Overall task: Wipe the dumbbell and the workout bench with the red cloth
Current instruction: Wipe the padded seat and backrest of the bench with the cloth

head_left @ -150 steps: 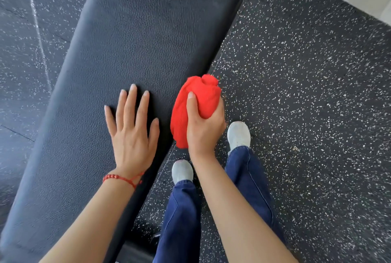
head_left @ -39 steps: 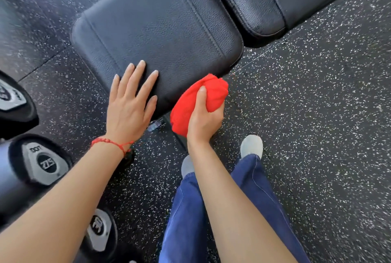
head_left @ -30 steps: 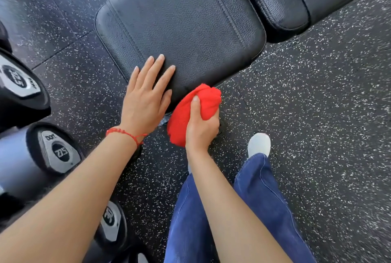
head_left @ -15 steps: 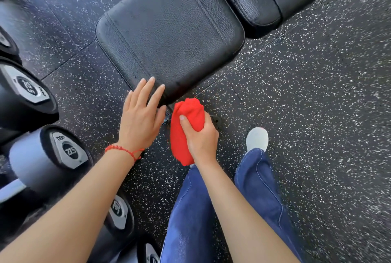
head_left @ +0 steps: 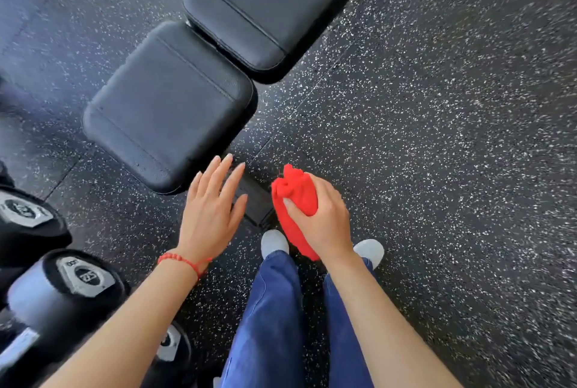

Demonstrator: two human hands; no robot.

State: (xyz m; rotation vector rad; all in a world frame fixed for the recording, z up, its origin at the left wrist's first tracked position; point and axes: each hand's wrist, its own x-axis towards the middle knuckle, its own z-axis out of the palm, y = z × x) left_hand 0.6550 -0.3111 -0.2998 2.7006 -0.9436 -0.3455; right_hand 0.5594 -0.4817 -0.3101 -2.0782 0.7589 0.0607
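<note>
The black padded workout bench runs diagonally, its square seat pad [head_left: 168,103] nearest me and the long back pad [head_left: 268,9] beyond. My right hand [head_left: 321,222] grips the bunched red cloth [head_left: 296,200] in the air below the seat pad's near corner, clear of the bench. My left hand [head_left: 212,209] hovers beside it with fingers straight and spread, just off the seat pad's near edge and touching nothing. Black dumbbells [head_left: 62,290] with silver end caps lie at the lower left.
Black speckled rubber floor [head_left: 437,137] spreads to the right. The bench's dark base foot [head_left: 256,200] shows between my hands. My legs in blue trousers [head_left: 274,325] and light shoes stand below it. More dumbbells [head_left: 25,215] crowd the left edge.
Both hands have come back off the seat pad toward me. The cloth, earlier against the pad's near edge, is now held clear of it. The view has pulled back from the bench.
</note>
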